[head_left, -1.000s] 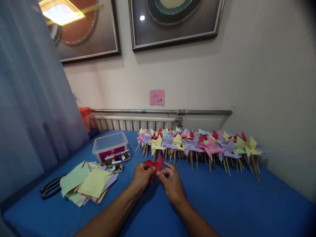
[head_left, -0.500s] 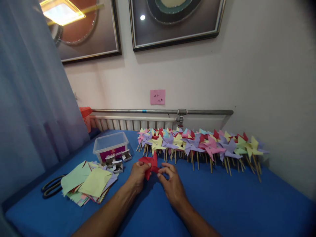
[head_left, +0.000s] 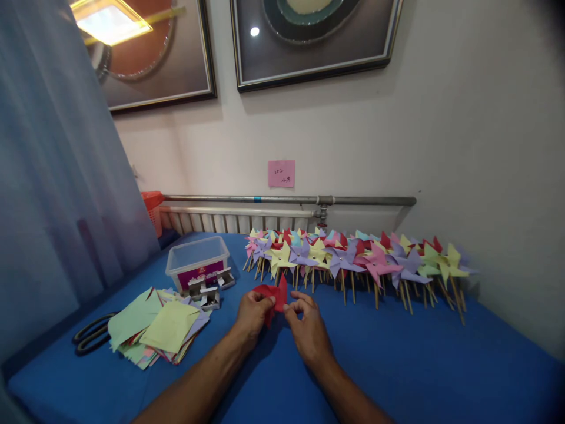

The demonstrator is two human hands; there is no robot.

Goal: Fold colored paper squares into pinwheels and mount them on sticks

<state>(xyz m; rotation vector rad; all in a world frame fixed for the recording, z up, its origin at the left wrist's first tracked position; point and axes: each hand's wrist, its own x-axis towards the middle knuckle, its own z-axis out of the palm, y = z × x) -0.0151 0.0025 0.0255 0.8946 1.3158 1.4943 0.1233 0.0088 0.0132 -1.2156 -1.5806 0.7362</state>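
Between my two hands, above the blue cloth, is a red paper pinwheel (head_left: 281, 296) with its blades folded up. My left hand (head_left: 255, 312) pinches it on the left side, thumb pressed over the paper near its middle. At its right edge, the thumb and fingertips of my right hand (head_left: 306, 323) close on the rim of a blade. The right index finger stands slightly raised from the paper. How the pinwheel's underside is held is hidden by the left fingers.
Finished pinwheels (head_left: 344, 259) on sticks stand in rows at the back right. To the left lie a stack of coloured paper (head_left: 172, 324) and scissors (head_left: 93, 334). A clear plastic tub (head_left: 198, 259) stands behind small open boxes (head_left: 210, 297). A radiator pipe (head_left: 282, 200) runs along the wall.
The red pinwheel has turned and shifted slightly right, with one blade now upright near my right fingertips. My left hand has moved a little right with it.
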